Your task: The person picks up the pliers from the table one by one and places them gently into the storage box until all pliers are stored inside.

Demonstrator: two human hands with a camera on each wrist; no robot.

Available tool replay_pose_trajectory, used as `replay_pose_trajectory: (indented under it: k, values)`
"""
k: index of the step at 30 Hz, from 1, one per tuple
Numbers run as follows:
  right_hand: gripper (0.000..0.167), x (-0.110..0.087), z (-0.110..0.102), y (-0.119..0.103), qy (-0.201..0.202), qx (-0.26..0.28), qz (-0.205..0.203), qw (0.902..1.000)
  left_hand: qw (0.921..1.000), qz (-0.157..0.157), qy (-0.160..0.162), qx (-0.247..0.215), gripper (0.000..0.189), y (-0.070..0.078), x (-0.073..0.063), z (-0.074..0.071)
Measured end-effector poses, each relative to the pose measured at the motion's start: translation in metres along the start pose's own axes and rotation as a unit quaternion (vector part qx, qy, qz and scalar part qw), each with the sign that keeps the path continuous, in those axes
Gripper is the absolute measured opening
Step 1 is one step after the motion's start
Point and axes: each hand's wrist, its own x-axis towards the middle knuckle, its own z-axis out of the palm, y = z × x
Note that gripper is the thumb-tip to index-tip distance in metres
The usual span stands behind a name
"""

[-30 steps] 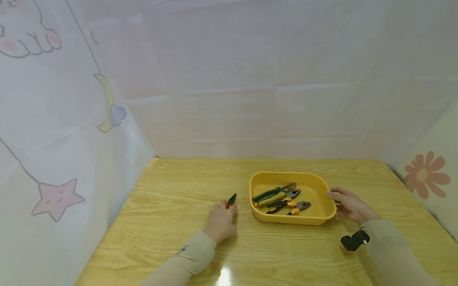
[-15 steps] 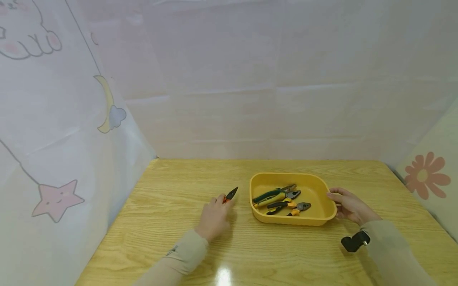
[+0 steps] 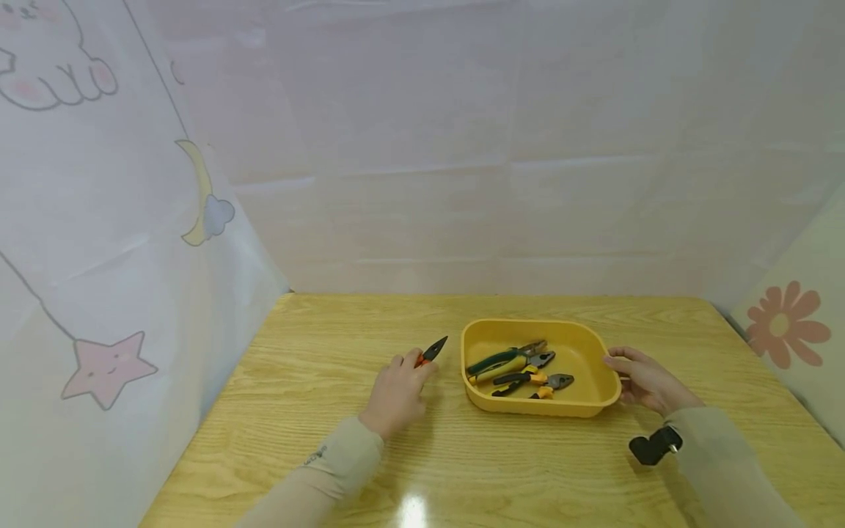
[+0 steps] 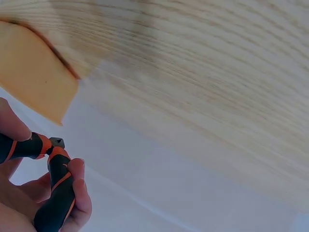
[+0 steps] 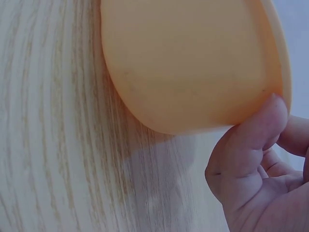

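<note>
My left hand [image 3: 396, 400] grips a pair of needle-nose pliers [image 3: 433, 350] with black-and-orange handles, left of the yellow tray [image 3: 584, 359]. Their dark pointed tip faces away and to the right, toward the tray. In the left wrist view the two handles of the pliers [image 4: 59, 193] are spread, with fingers and thumb round them. At the tray's right end, my right hand [image 3: 650, 381] holds the rim, thumb on the inside. Inside the tray lie pliers with green-and-yellow handles [image 3: 495, 361] and pliers with black-and-yellow handles [image 3: 518, 378], partly overlapping.
Everything is over a light wooden table [image 3: 297, 352]. A pale printed cloth [image 3: 409, 220] hangs behind it and at both sides. A black device [image 3: 656, 445] sits at the right wrist.
My left hand has shifted slightly left and away from me. The needle-nose pliers show more now, their tip farther forward and right. My right hand and the tray stay nearly still.
</note>
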Motion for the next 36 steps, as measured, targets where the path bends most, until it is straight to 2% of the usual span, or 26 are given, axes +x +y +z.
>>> replay_pose_trajectory:
  k: [11, 26, 36]
  values:
    - [0.021, 0.000, 0.000, -0.001, -0.005, -0.004, -0.001, 1.0000, 0.9999, 0.006, -0.014, 0.005, 0.048, 0.005, 0.007, -0.004]
    - [0.016, 0.000, 0.000, -0.002, -0.004, 0.002, 0.003, 1.0000, 0.9992, 0.010, -0.038, 0.010, 0.049, 0.020, 0.021, -0.008]
    - [0.014, 0.001, 0.000, -0.002, 0.001, -0.001, 0.005, 1.0000, 0.9994, 0.022, -0.025, 0.013, 0.049, 0.025, 0.025, -0.006]
